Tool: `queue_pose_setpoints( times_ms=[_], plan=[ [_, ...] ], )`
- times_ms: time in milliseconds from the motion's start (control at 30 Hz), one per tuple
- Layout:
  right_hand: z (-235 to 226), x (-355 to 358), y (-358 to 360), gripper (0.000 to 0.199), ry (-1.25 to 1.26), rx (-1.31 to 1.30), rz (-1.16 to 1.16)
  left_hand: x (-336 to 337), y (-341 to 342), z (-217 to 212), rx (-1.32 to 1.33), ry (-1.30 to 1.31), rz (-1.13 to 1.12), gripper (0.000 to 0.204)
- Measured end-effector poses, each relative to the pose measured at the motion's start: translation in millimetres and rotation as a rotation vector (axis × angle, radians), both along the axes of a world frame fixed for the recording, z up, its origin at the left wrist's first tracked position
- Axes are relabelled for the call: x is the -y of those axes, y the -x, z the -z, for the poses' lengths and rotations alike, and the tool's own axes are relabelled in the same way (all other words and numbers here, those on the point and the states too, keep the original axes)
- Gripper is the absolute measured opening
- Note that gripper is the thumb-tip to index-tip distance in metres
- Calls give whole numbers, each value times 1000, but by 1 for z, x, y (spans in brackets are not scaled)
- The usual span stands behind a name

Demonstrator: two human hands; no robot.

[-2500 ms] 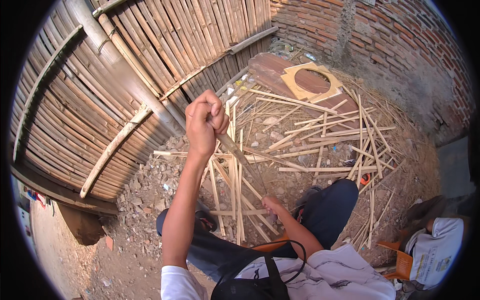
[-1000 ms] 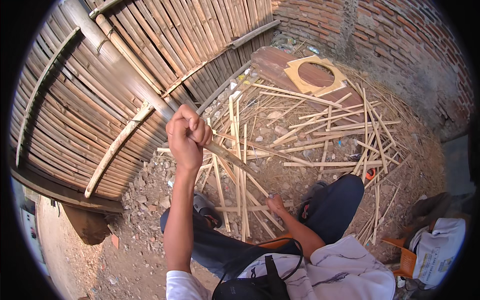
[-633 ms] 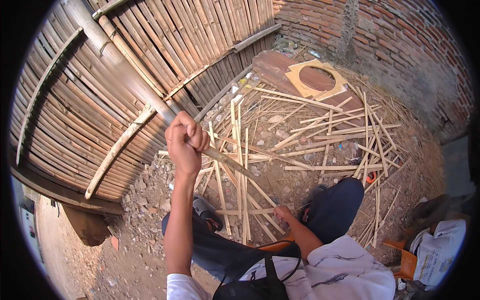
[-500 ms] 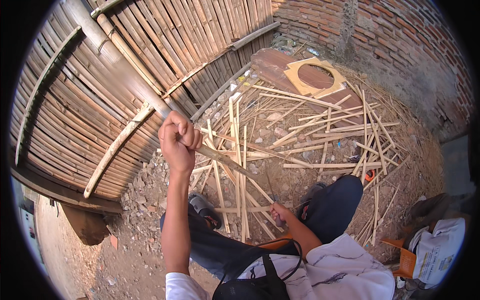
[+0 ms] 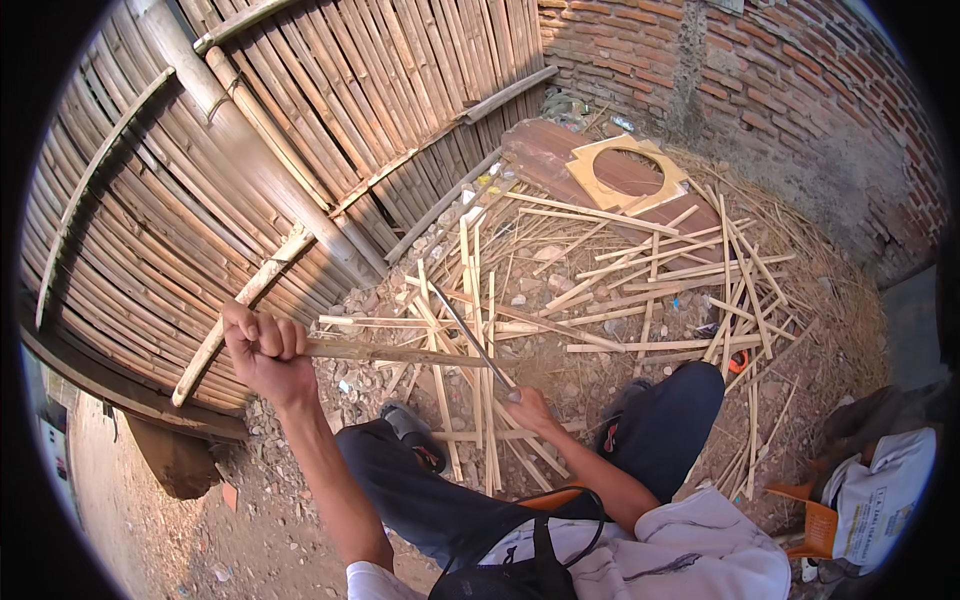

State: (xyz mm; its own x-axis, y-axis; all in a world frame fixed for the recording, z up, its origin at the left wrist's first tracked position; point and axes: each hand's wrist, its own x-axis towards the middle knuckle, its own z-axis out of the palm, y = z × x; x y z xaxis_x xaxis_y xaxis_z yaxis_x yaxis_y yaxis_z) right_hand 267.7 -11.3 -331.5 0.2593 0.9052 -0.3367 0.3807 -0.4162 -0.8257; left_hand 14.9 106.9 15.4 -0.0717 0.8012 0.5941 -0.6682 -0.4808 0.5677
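Note:
My left hand (image 5: 265, 350) is raised on the left, closed in a fist around one end of a wooden strip (image 5: 390, 352). The strip runs almost level to the right, to a point just above my right hand. Closed round the handle of a long, narrow knife (image 5: 461, 328), my right hand (image 5: 529, 408) is low, in front of my knees. The blade slants up to the left and crosses the strip near its far end; whether the two touch, I cannot tell. Many pale split strips (image 5: 478, 385) lie criss-crossed on the ground beyond and beneath my hands.
A bamboo wall (image 5: 230, 180) rises on the left, with a brick wall (image 5: 780, 80) at the back right. Against the corner lies a brown board (image 5: 540, 150) bearing a yellowish panel (image 5: 585, 180) with a round hole. A white and orange bag (image 5: 880, 500) sits at right.
My left hand has swung left and slightly down, bringing the strip from a slope to nearly level. My right hand has shifted left and up a little, and the knife now leans left.

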Motion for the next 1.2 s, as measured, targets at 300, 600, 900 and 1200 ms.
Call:
queue_pose_setpoints(
  times_ms=[300,600,900,1200],
  plan=[
    [72,-62,-169,26,311,-155,377,78,256,-90,96,-232,-303,27],
    [51,-71,-253,21,-219,-1127,1060,144,424,15,406,-216,-689,32],
    [-136,-135,-199,59,-426,-1177,580,77,322,91,604,-135,-351,30],
    [-250,-116,-177,39,-733,-1386,292,89,259,160,776,136,-326,19]
  ],
)
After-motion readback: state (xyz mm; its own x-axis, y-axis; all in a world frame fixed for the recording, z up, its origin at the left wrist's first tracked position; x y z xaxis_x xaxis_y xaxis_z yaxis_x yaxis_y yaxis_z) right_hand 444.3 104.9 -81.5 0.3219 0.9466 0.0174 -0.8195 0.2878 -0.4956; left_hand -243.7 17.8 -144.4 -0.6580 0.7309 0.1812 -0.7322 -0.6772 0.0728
